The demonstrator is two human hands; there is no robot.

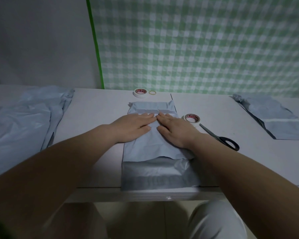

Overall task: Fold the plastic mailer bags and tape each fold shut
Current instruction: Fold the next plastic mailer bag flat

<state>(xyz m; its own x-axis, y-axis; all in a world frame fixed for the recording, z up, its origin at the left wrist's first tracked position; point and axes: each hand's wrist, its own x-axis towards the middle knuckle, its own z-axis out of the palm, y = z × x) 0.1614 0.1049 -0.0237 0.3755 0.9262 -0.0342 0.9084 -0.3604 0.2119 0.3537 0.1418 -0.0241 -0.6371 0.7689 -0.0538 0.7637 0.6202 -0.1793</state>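
scissors right; rubber band far edge; checked cloth behind table

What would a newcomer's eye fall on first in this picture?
The left hand and right hand press flat on a grey mailer in the centre. Behind them hangs a green checked cloth. A tape roll and scissors lie just right of the right hand.

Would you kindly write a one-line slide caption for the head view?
Left hand and right hand press a grey mailer bag flat, tape roll and scissors beside it.
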